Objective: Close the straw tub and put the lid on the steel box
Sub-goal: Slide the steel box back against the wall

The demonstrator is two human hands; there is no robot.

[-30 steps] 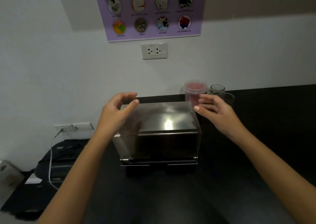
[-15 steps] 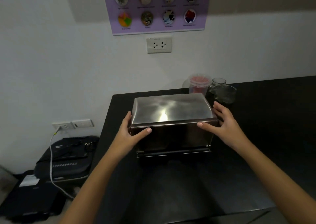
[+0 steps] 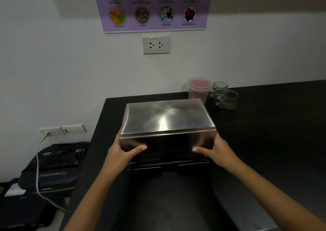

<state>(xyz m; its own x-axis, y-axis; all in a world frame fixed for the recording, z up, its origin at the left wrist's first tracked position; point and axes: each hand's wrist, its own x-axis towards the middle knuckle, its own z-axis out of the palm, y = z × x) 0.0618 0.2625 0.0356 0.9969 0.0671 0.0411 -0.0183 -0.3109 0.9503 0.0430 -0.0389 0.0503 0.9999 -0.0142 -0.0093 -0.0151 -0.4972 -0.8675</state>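
Seating lid squarely over steel box, long axis crosswise, left hand and right hand clamping opposite ends.

Office-like room; black counter; wall poster; floor printer.

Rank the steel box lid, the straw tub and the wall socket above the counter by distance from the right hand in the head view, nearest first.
From the right hand:
1. Steel box lid, held at its right end.
2. Straw tub, behind the box by the wall.
3. Wall socket, up on the wall.
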